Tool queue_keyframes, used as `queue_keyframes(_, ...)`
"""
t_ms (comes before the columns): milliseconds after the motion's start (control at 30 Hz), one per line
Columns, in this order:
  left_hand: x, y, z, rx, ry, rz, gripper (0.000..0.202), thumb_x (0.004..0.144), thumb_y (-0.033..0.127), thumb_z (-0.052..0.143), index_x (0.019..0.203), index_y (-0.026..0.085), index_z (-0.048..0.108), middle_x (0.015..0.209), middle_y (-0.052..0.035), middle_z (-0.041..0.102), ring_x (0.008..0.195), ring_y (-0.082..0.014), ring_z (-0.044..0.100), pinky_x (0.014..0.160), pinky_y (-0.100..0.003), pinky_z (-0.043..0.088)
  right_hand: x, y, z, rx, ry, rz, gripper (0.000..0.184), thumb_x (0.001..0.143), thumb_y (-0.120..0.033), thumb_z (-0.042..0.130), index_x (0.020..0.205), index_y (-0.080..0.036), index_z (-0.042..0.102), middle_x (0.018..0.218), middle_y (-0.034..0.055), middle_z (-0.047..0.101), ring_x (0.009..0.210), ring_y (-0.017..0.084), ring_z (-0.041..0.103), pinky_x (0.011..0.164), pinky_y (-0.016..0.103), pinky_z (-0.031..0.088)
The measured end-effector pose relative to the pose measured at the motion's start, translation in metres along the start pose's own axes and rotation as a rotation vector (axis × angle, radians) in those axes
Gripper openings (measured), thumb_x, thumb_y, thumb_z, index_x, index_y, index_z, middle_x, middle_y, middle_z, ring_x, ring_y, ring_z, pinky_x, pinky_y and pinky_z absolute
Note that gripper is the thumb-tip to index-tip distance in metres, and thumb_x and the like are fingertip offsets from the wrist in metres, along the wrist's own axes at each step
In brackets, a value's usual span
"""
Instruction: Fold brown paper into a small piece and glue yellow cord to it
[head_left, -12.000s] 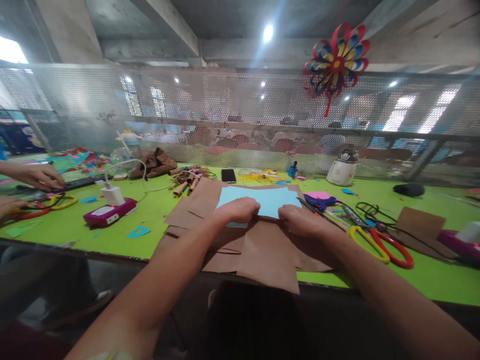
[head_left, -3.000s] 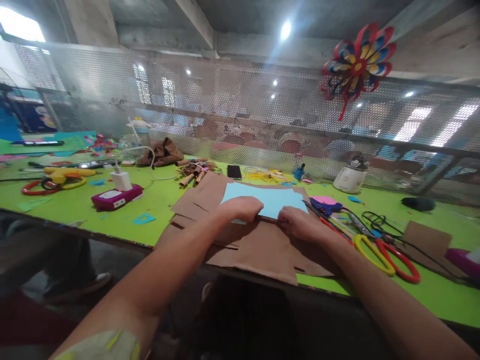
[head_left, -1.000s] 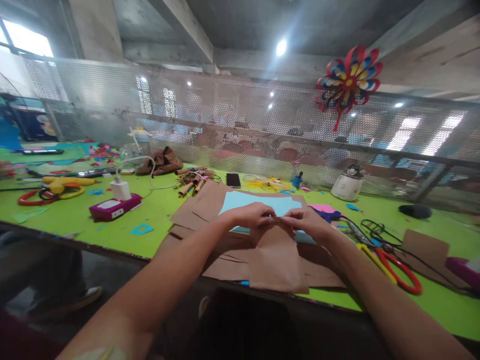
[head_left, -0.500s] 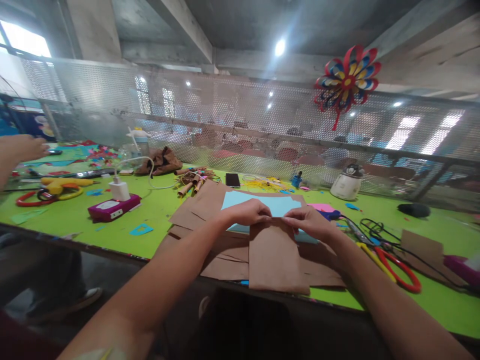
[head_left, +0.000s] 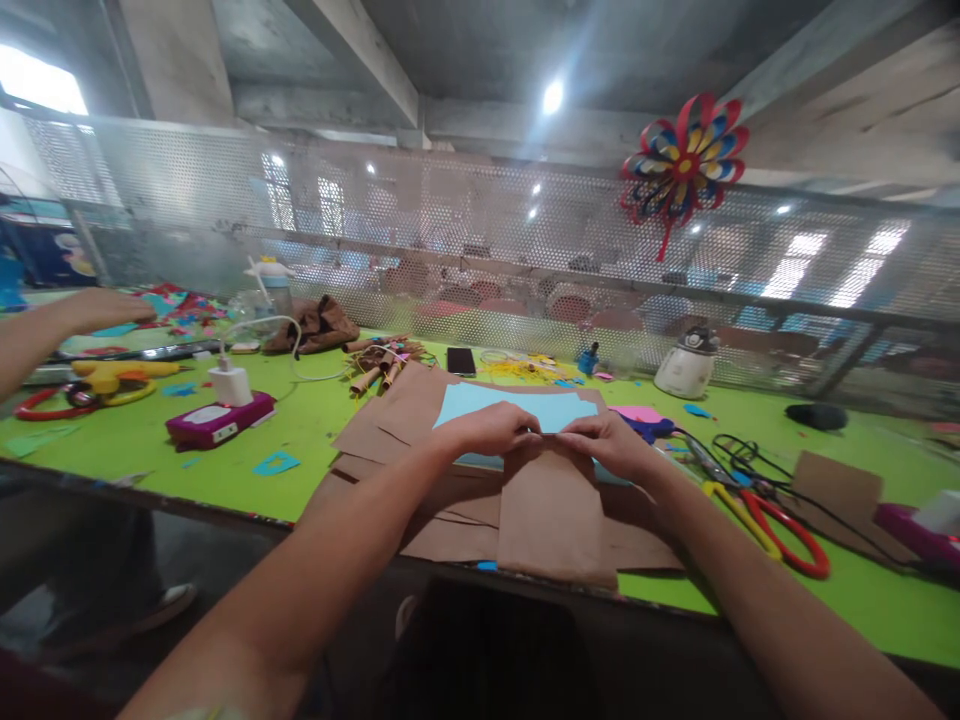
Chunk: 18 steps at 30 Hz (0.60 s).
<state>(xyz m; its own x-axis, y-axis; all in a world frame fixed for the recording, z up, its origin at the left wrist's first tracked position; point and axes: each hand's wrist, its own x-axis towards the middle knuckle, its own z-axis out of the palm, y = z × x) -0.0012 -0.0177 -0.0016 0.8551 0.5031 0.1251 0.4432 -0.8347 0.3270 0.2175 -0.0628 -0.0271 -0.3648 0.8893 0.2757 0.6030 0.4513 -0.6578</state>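
Observation:
My left hand (head_left: pixel 491 430) and my right hand (head_left: pixel 609 441) meet at the top edge of a brown paper sheet (head_left: pixel 551 510), fingers pinched on its folded edge. That sheet lies on a stack of brown paper (head_left: pixel 397 420) and hangs slightly over the table's front edge. A light blue sheet (head_left: pixel 510 408) lies just behind my hands, partly hidden by them.
Green table (head_left: pixel 135 440). Yellow and red scissors (head_left: pixel 772 510) and black cables to the right. A magenta box with a white charger (head_left: pixel 217 418) to the left, paper rolls (head_left: pixel 375 365) and a phone (head_left: pixel 460 360) behind. Another person's arm (head_left: pixel 67 320) reaches in at far left. Mesh fence behind.
My hands moved from the blue sheet's sides to the middle and pinched the brown sheet's top edge. A person's arm has come in at far left.

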Motion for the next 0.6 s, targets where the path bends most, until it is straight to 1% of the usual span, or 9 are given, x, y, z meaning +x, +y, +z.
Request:
queue_keyframes(100,-0.001,0.001,-0.001,-0.044,-0.031,-0.021,0.027,0.085,0.033,0.042,0.09,0.016,0.063,0.059,0.0006,0.059,0.054,-0.0099,0.05,0.058,-0.02,0.035,-0.001,0.0,-0.003,0.033,-0.014,0.026,0.038,0.076,-0.05,0.053,0.077,-0.015,0.068,0.064,0.0022,0.058,0.061,0.014,0.049,0.058,0.025,0.037)
queue_keyframes(167,-0.001,0.002,-0.002,-0.062,-0.035,-0.014,0.027,0.086,0.033,0.041,0.087,0.016,0.062,0.052,0.0026,0.054,0.05,-0.0086,0.047,0.056,-0.019,0.034,-0.002,-0.002,-0.005,0.069,-0.057,0.048,0.04,0.075,-0.052,0.052,0.075,-0.015,0.066,0.064,0.0015,0.056,0.06,0.013,0.047,0.057,0.024,0.036)
queue_keyframes(233,-0.001,0.002,-0.003,-0.069,-0.026,0.0,0.026,0.086,0.033,0.042,0.086,0.017,0.062,0.054,0.0031,0.054,0.049,-0.0077,0.045,0.055,-0.019,0.033,-0.003,-0.005,-0.008,0.115,-0.104,0.07,0.042,0.075,-0.054,0.051,0.073,-0.014,0.064,0.062,0.0003,0.052,0.058,0.011,0.043,0.054,0.023,0.034)
queue_keyframes(300,0.0,0.0,-0.004,-0.07,-0.015,0.016,0.025,0.085,0.033,0.044,0.084,0.016,0.062,0.059,0.0026,0.056,0.051,-0.0073,0.045,0.054,-0.019,0.032,-0.005,-0.008,-0.009,0.162,-0.122,0.083,0.042,0.075,-0.054,0.051,0.071,-0.014,0.061,0.06,-0.0013,0.047,0.055,0.009,0.039,0.052,0.022,0.031)
queue_keyframes(400,0.0,-0.004,-0.004,-0.084,-0.014,-0.008,0.026,0.084,0.036,0.045,0.08,0.015,0.061,0.058,0.0028,0.054,0.048,-0.007,0.044,0.051,-0.019,0.032,-0.005,-0.008,-0.008,0.202,-0.096,0.104,0.039,0.076,-0.052,0.052,0.067,-0.014,0.057,0.057,-0.0029,0.042,0.053,0.008,0.036,0.049,0.022,0.028)
queue_keyframes(500,-0.001,-0.01,-0.004,-0.133,-0.025,-0.074,0.027,0.084,0.037,0.043,0.077,0.016,0.058,0.053,0.0042,0.051,0.041,-0.0064,0.044,0.049,-0.019,0.032,-0.004,-0.005,-0.006,0.227,-0.064,0.158,0.038,0.075,-0.052,0.052,0.066,-0.015,0.054,0.057,-0.0033,0.042,0.052,0.008,0.037,0.049,0.022,0.03)
queue_keyframes(600,-0.002,-0.012,-0.005,-0.183,-0.028,-0.072,0.027,0.084,0.034,0.042,0.068,0.016,0.053,0.051,0.0047,0.051,0.039,-0.0058,0.044,0.049,-0.019,0.033,-0.003,-0.004,-0.006,0.253,-0.051,0.183,0.039,0.074,-0.053,0.053,0.063,-0.016,0.052,0.056,-0.0036,0.042,0.051,0.008,0.038,0.05,0.022,0.032)
